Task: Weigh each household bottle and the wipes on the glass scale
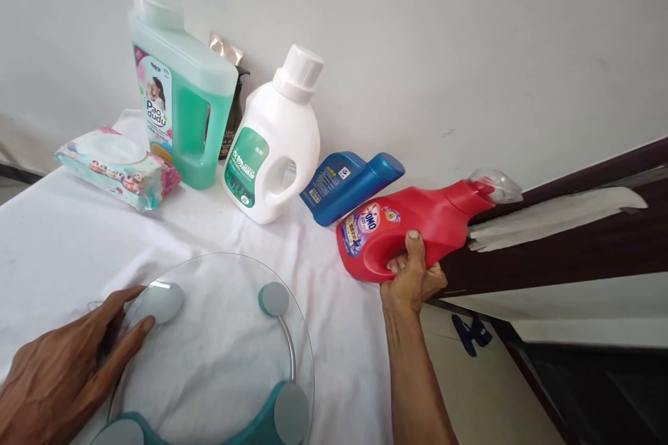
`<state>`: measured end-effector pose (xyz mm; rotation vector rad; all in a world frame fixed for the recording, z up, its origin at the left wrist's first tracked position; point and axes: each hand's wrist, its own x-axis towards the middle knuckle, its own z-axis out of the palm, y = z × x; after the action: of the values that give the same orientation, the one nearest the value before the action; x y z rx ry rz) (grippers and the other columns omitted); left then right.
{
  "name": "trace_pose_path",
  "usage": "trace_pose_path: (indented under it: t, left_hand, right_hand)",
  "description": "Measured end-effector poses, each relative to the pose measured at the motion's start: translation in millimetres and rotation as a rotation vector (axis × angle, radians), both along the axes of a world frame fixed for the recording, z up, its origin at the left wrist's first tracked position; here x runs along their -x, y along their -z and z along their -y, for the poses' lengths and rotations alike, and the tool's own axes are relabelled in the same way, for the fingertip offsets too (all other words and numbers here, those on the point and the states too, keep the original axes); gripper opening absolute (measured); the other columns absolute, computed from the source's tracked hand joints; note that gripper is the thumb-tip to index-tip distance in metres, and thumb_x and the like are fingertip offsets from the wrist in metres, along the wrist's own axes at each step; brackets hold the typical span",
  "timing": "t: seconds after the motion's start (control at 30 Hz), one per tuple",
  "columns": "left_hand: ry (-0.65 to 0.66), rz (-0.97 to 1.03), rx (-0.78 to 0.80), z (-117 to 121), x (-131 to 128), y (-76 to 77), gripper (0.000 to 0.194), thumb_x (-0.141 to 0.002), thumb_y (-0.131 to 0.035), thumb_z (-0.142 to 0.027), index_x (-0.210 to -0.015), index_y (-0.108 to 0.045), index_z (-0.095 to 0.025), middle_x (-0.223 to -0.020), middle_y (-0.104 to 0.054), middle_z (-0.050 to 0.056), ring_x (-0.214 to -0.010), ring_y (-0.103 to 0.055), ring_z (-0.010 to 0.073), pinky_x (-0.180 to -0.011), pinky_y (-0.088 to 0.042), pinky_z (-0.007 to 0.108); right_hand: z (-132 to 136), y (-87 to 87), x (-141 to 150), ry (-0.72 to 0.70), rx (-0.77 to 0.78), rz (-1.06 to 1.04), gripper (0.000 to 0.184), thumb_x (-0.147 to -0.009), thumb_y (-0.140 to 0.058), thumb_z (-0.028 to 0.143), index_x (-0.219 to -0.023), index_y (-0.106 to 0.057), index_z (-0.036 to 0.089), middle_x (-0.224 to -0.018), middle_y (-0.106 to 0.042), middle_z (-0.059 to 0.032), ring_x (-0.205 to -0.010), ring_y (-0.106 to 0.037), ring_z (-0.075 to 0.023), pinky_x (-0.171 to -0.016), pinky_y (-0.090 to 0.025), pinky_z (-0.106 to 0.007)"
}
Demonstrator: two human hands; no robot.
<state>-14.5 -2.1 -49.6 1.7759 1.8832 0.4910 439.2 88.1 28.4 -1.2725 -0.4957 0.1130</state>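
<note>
My right hand (410, 274) is wrapped round the handle of a red laundry detergent bottle (438, 219), which has a clear cap and stands at the table's right end. At the lower left, my left hand (67, 368) grips the edge of a round glass bathroom scale (219, 341), thumb on top of the glass and the other fingers partly hidden. The scale has grey discs and teal parts. Left of the red bottle are a blue bottle (347, 184) and a white detergent bottle (271, 125) with a green label.
A tall green liquid bottle (193, 76) and a wet wipes pack (117, 163) stand at the back left, with a dark pump bottle (232, 118) behind. White cloth (349, 361) covers the table. A wall rises behind; dark slippers (470, 334) lie on the floor at right.
</note>
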Motion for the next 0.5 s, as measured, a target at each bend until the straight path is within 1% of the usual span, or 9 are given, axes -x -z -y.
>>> trace_pose_path:
  t: [0.03, 0.17, 0.2, 0.27, 0.33, 0.4, 0.43, 0.47, 0.5]
  left_hand:
    - [0.002, -0.016, 0.000, 0.0, -0.7, -3.0, 0.045, -0.087, -0.045, -0.081, -0.127, -0.047, -0.061, -0.071, -0.070, -0.015, -0.073, -0.073, 0.0323, -0.066, -0.045, 0.038]
    - [0.061, -0.053, 0.019, -1.7, -4.0, -15.4, 0.053, -0.096, -0.041, -0.071, -0.130, -0.060, -0.035, -0.076, -0.074, -0.003, -0.076, -0.076, 0.0288, -0.066, -0.046, 0.035]
    - [0.080, -0.055, 0.013, -2.1, -4.8, -16.9, 0.055, -0.097, -0.041, -0.070, -0.130, -0.061, -0.031, -0.077, -0.074, -0.001, -0.076, -0.076, 0.0279, -0.066, -0.047, 0.034]
    - [0.092, -0.044, -0.043, -2.0, -6.5, -17.1, 0.057, -0.098, -0.040, -0.069, -0.131, -0.062, -0.028, -0.076, -0.074, 0.000, -0.075, -0.075, 0.0270, -0.067, -0.047, 0.034]
    - [0.074, -0.018, -0.118, -1.2, -8.9, -15.8, 0.057, -0.099, -0.037, -0.069, -0.131, -0.062, -0.028, -0.075, -0.073, -0.001, -0.075, -0.074, 0.0267, -0.069, -0.049, 0.034]
    - [0.071, 0.011, -0.139, -0.3, -11.6, -16.2, 0.057, -0.100, -0.036, -0.066, -0.131, -0.063, -0.026, -0.078, -0.074, 0.000, -0.075, -0.074, 0.0265, -0.072, -0.050, 0.036]
    - [0.079, 0.018, -0.125, -0.2, -12.9, -17.7, 0.056, -0.100, -0.036, -0.064, -0.131, -0.063, -0.025, -0.080, -0.075, 0.001, -0.076, -0.073, 0.0266, -0.074, -0.050, 0.036]
    - [0.090, 0.021, -0.100, -0.1, -14.0, -20.2, 0.055, -0.101, -0.036, -0.060, -0.132, -0.062, -0.024, -0.083, -0.076, 0.003, -0.078, -0.073, 0.0268, -0.077, -0.051, 0.038]
    - [0.098, 0.019, -0.076, -0.3, -15.0, -23.6, 0.052, -0.101, -0.037, -0.057, -0.133, -0.062, -0.023, -0.085, -0.077, 0.004, -0.080, -0.074, 0.0273, -0.079, -0.051, 0.039]
  right_hand:
    - [-1.5, 0.1, 0.0, -0.009, 0.004, 0.005, 0.049, -0.063, -0.091, 0.053, -0.060, -0.054, 0.021, -0.047, -0.040, 0.0090, -0.044, -0.031, -0.0067, -0.038, -0.028, -0.024]
    - [-8.1, -2.0, 8.2, -0.014, 0.056, -0.032, 0.053, -0.061, -0.092, 0.056, -0.058, -0.051, 0.022, -0.048, -0.041, 0.0079, -0.045, -0.034, -0.0076, -0.038, -0.029, -0.025]
    - [-10.0, -2.0, 10.9, -0.020, 0.068, -0.043, 0.054, -0.062, -0.090, 0.057, -0.058, -0.049, 0.022, -0.049, -0.042, 0.0076, -0.046, -0.035, -0.0080, -0.039, -0.030, -0.025]
    - [-11.7, -1.3, 14.8, -0.024, 0.104, -0.045, 0.054, -0.067, -0.086, 0.062, -0.060, -0.048, 0.023, -0.051, -0.043, 0.0068, -0.047, -0.037, -0.0093, -0.040, -0.033, -0.026]
    - [-8.1, -0.5, 16.5, -0.008, 0.202, -0.006, 0.052, -0.070, -0.080, 0.067, -0.066, -0.051, 0.023, -0.057, -0.048, 0.0043, -0.051, -0.044, -0.0128, -0.046, -0.042, -0.030]
    - [1.1, -1.2, 18.1, 0.056, 0.319, 0.117, 0.053, -0.069, -0.080, 0.069, -0.079, -0.056, 0.022, -0.071, -0.058, -0.0018, -0.065, -0.057, -0.0213, -0.061, -0.055, -0.042]
    - [6.6, -2.5, 20.2, 0.117, 0.349, 0.225, 0.056, -0.067, -0.082, 0.069, -0.088, -0.057, 0.023, -0.083, -0.063, -0.0069, -0.078, -0.063, -0.0281, -0.074, -0.059, -0.051]
    - [11.5, -4.6, 24.1, 0.208, 0.334, 0.365, 0.060, -0.066, -0.083, 0.068, -0.096, -0.057, 0.023, -0.098, -0.065, -0.0132, -0.095, -0.065, -0.0353, -0.089, -0.057, -0.059]
    - [14.9, -7.5, 30.1, 0.304, 0.288, 0.524, 0.064, -0.067, -0.084, 0.066, -0.104, -0.057, 0.022, -0.114, -0.063, -0.0195, -0.113, -0.061, -0.0414, -0.104, -0.050, -0.065]
